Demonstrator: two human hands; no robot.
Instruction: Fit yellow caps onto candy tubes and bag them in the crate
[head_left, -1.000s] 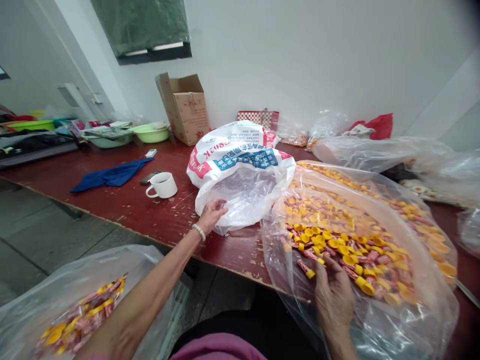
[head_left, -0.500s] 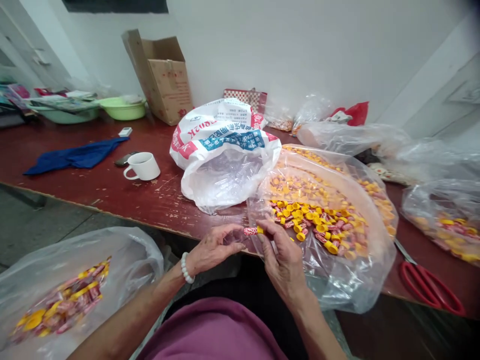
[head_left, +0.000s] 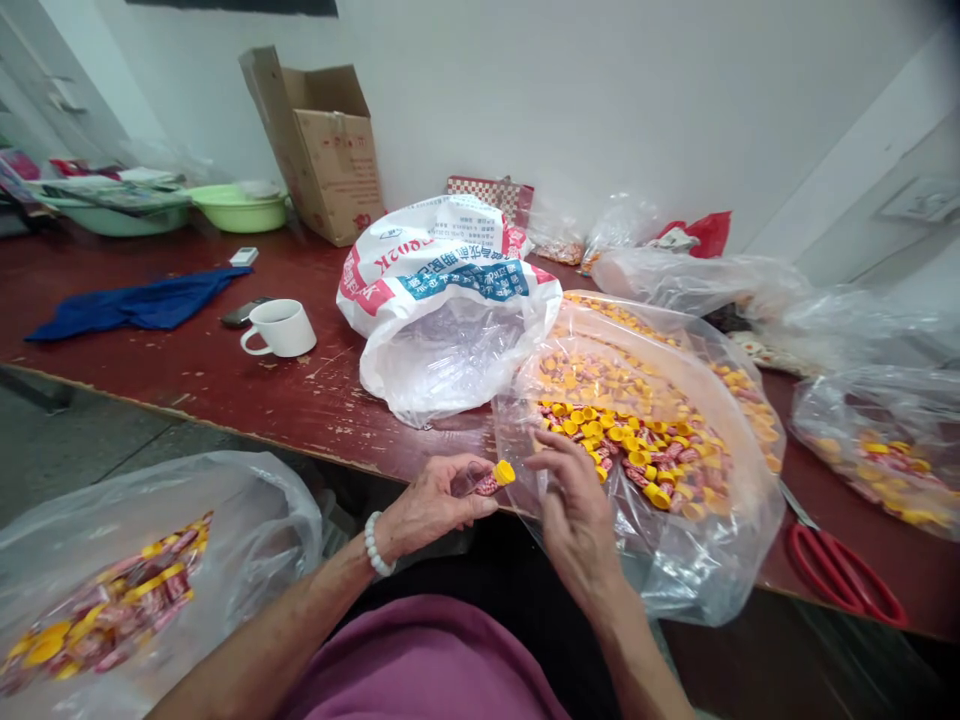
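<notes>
My left hand, a white bead bracelet at its wrist, pinches a small yellow-capped tube between thumb and fingers. The tube has a red-and-white patterned body with a clear plastic part around its lower end. To the right, my right hand is off the tube, its fingers apart and holding nothing. Just beyond it lies a large clear bag of many yellow-capped patterned pieces. A white printed sack lined with clear plastic opens toward me, behind both hands.
At lower left, another clear bag holds larger capped pieces. Red-handled scissors lie at the table's right edge. A white mug, blue cloth, cardboard box and green basin are on the table. More bags lie right.
My right hand has let go of the tube's yellow cap and drawn slightly away. The tube, in my left hand, has tilted with its cap up. The view has shifted slightly.
</notes>
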